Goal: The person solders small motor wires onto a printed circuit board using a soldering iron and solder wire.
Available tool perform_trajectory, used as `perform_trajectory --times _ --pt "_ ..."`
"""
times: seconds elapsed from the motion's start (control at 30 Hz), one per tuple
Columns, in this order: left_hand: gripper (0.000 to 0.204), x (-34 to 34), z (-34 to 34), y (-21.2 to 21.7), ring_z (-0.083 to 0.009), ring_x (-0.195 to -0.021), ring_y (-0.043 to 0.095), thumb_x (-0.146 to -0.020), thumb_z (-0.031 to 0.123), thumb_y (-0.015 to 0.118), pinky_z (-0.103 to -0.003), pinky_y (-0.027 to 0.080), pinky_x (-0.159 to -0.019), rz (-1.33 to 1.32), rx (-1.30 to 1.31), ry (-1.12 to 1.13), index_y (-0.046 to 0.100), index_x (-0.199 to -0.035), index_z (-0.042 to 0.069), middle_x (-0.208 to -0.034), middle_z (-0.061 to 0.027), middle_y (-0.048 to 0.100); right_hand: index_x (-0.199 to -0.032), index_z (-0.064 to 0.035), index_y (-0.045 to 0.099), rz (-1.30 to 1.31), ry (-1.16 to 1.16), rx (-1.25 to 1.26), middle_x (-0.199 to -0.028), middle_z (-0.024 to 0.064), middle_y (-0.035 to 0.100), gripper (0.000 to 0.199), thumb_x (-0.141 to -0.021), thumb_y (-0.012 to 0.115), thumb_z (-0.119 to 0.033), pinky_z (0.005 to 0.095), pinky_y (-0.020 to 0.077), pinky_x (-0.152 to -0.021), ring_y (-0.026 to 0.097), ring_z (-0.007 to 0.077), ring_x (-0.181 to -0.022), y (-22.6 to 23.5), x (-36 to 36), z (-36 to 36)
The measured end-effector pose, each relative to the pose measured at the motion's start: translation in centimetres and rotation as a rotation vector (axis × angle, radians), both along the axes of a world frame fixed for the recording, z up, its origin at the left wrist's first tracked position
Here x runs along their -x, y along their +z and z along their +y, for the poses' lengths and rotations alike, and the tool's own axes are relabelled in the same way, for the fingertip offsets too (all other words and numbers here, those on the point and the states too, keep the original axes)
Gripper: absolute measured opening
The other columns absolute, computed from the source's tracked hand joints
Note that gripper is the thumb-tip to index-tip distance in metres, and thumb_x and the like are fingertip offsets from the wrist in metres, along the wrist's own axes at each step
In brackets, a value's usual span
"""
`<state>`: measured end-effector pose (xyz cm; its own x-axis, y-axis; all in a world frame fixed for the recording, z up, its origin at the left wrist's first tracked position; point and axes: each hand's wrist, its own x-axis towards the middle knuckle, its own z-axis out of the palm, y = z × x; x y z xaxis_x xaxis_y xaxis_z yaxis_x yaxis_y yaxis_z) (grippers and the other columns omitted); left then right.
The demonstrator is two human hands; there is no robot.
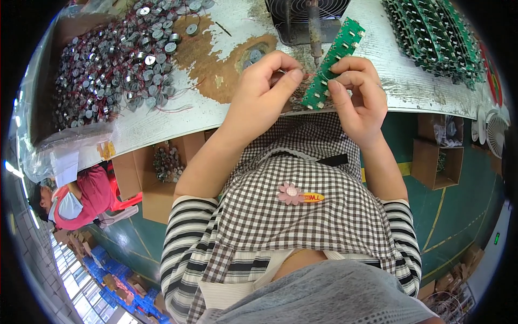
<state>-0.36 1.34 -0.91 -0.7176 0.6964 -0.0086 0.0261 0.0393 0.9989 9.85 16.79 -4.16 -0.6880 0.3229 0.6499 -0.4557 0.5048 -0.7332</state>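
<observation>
My right hand grips a long green circuit board by its right edge, tilted with its lower end toward me. Small white connectors line the board. My left hand is closed in a pinch close to the board's left edge, and thin red wires show at its fingertips. Just behind that hand lie a few round grey metal parts. A soldering iron points down, its tip close to the board's left edge. What sits deeper inside the left fingers is hidden.
A big heap of round metal parts with red wires covers the table's left. Stacked green circuit boards fill the far right. A black fan stands behind the iron. Cardboard boxes sit below the table; another person is at left.
</observation>
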Motion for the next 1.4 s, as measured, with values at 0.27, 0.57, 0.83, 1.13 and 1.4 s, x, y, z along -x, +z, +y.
perform_trajectory --times 0.27,0.57,0.83,1.13,1.4 --pt "0.012 0.2 0.3 -0.5 -0.0031 -0.069 0.053 -0.083 0.009 0.066 -0.018 0.044 -0.06 -0.134 -0.06 -0.037 0.062 -0.09 0.0 -0.078 0.0002 0.061 -0.082 0.0038 0.058 -0.003 0.019 0.013 -0.095 0.0149 0.06 0.008 -0.08 0.066 0.004 0.0211 0.0503 -0.057 0.059 0.0115 -0.067 0.1 0.1 -0.8" --pt "0.009 0.0 1.1 -0.8 -0.0063 -0.076 0.057 -0.081 0.002 0.066 -0.02 0.047 -0.069 -0.141 -0.076 -0.002 0.062 -0.088 -0.001 -0.088 -0.0045 0.064 -0.082 0.0039 0.059 0.005 -0.021 0.0 -0.094 0.0141 0.06 0.009 -0.079 0.067 0.005 0.0208 0.0495 -0.054 0.059 0.0116 -0.064 0.0 0.2 -0.7" --pt "0.008 -0.1 2.0 -0.5 -0.0016 -0.061 0.049 -0.077 0.003 0.066 -0.018 0.041 -0.053 -0.015 -0.086 0.083 0.061 -0.081 -0.003 -0.071 0.0011 0.06 -0.082 0.0038 0.058 0.048 -0.062 -0.035 -0.092 0.0133 0.06 0.01 -0.077 0.067 0.006 0.0211 0.0492 -0.053 0.059 0.0124 -0.065 0.6 1.0 -0.4" --pt "0.007 -0.6 1.4 -0.9 -0.0021 -0.057 0.048 -0.074 0.005 0.066 -0.02 0.039 -0.05 -0.019 -0.027 0.071 0.062 -0.076 -0.001 -0.064 0.0008 0.058 -0.083 0.0022 0.057 0.049 -0.162 -0.144 -0.101 0.0156 0.057 0.015 -0.075 0.068 0.007 0.0238 0.048 -0.06 0.056 0.0173 -0.074 0.1 0.3 -1.0" --pt "0.023 6.8 -1.2 2.0 -0.0132 -0.075 0.061 -0.076 0.013 0.073 -0.024 0.049 -0.068 0.781 0.112 0.131 0.068 -0.096 0.001 -0.094 -0.0068 0.066 -0.088 0.003 0.054 -0.005 -0.042 0.284 -0.097 0.0135 0.06 0.004 -0.091 0.056 0.001 0.0202 0.0473 -0.062 0.055 0.0099 -0.072 -0.9 -0.5 -0.2"
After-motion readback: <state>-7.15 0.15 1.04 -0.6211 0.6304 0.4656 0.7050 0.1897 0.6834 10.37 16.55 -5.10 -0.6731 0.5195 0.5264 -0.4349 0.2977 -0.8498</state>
